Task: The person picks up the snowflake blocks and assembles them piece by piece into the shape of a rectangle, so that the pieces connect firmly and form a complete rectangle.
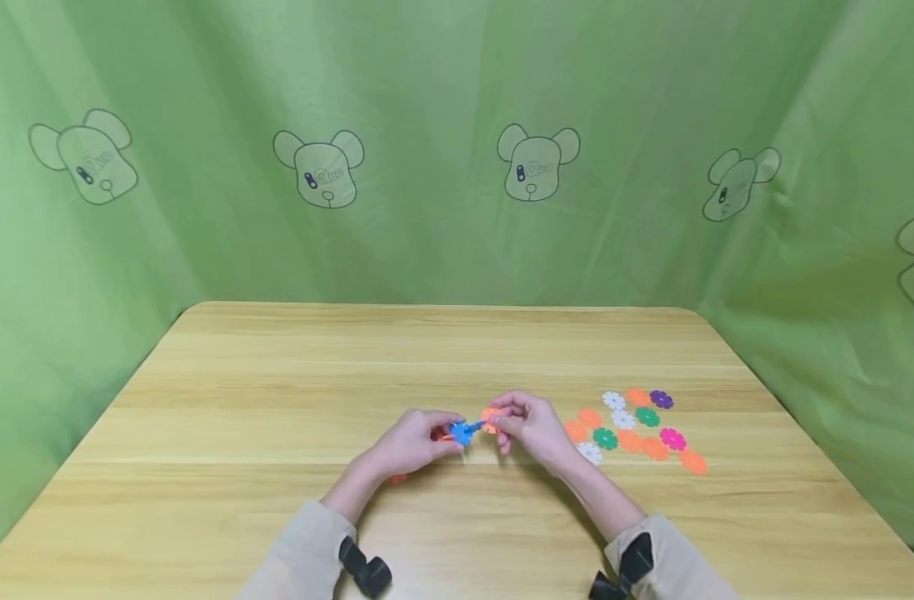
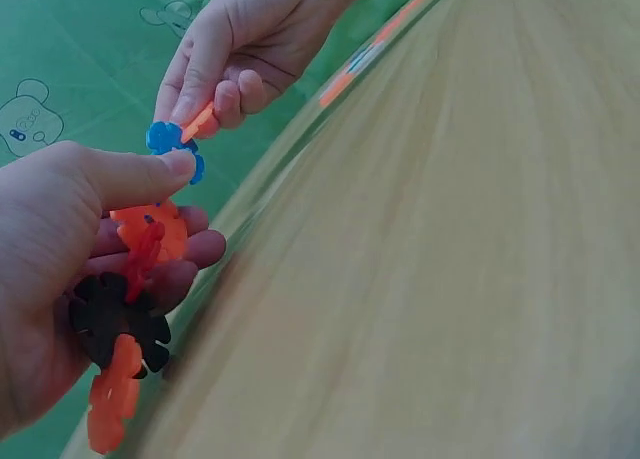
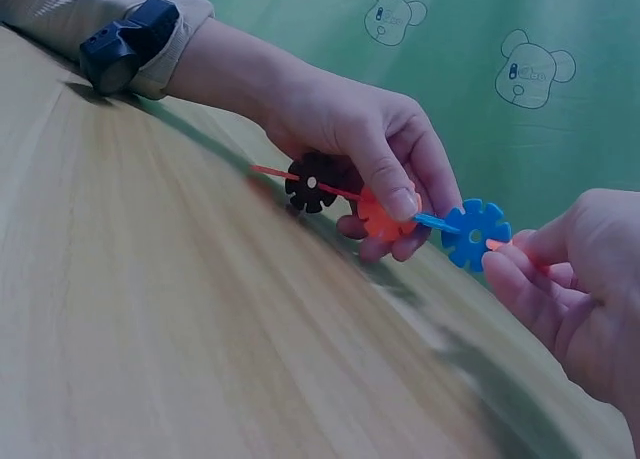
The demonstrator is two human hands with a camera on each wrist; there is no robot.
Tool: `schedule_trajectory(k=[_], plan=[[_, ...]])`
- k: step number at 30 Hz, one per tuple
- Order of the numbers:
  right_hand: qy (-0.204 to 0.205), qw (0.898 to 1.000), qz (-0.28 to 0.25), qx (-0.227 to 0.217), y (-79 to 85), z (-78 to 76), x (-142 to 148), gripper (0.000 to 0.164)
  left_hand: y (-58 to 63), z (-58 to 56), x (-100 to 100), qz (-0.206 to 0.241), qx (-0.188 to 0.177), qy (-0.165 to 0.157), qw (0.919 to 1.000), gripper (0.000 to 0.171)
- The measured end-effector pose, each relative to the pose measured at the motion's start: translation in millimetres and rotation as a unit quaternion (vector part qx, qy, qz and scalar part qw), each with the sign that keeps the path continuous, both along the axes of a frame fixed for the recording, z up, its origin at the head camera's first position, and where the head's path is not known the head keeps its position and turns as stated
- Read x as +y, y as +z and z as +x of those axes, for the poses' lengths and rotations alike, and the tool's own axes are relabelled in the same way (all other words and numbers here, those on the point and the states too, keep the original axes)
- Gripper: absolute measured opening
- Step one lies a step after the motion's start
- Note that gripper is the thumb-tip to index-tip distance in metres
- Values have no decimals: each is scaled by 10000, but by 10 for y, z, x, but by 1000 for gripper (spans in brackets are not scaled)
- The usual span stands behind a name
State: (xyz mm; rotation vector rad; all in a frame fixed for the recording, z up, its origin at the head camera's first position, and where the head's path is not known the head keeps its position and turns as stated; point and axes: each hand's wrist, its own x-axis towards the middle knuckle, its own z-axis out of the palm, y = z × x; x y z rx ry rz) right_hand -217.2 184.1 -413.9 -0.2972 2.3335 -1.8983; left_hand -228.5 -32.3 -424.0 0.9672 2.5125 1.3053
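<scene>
My left hand (image 1: 412, 439) holds a chain of slotted flower-shaped plastic discs, its thumb on an orange disc (image 3: 383, 217). Behind that, a red disc (image 2: 146, 247) seen edge-on, a black disc (image 3: 311, 183) and an end orange disc (image 2: 114, 397) trail under the palm. Toward the right hang a blue disc seen edge-on (image 3: 431, 221) and another blue disc (image 3: 476, 236) facing the right wrist view. My right hand (image 1: 533, 429) pinches one more orange disc (image 2: 199, 122), whose edge meets the outer blue disc; fingers hide most of it.
Loose flower discs lie flat on the wooden table (image 1: 277, 375) to the right of my right hand: several orange ones (image 1: 693, 462), white (image 1: 613, 401), green (image 1: 647, 417), pink (image 1: 672, 439) and purple (image 1: 661, 399). A green curtain (image 1: 427, 233) surrounds the table.
</scene>
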Motion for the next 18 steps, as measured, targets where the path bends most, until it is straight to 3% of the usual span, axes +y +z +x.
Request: schedule_trajectory(k=[7,18], plan=[[165,9998,76,-55,13,10,-59,40,-20,-26,-1,-57,16,178,9998,43],[79,9994,-166,-281,31,-12,-238,26,34,2,19,128,-87,256,9996,50]])
